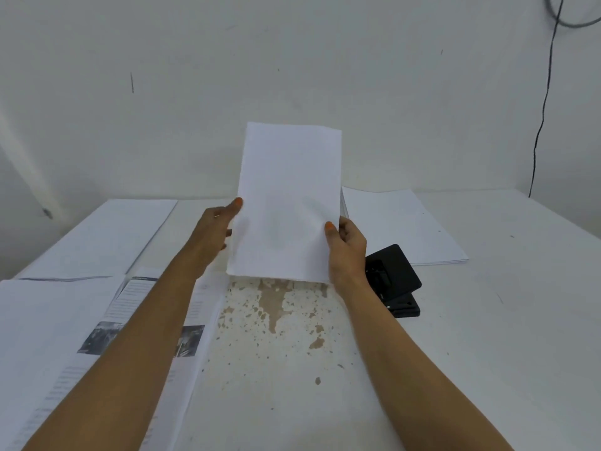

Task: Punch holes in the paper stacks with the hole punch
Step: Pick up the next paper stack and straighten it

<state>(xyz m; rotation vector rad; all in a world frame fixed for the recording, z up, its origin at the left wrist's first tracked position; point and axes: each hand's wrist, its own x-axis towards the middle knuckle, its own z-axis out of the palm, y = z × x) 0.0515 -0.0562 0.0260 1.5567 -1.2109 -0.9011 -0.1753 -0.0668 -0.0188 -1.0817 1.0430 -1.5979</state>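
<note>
We hold a paper stack (287,203) upright, left hand (214,227) and right hand (346,247) gripping its sides (squaring it, likely). Next, feed an edge into the hole punch (392,278).

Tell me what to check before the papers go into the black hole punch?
1. Held paper stack gripped on both sides by left hand and right hand: ok.
2. Stack's bottom edge squared on the table: cannot tell.
3. Hole punch within reach, beside the right hand: ok.
4. Punch slot facing the stack: cannot tell.
5. Stack in the punch: not ok, not yet.
</note>
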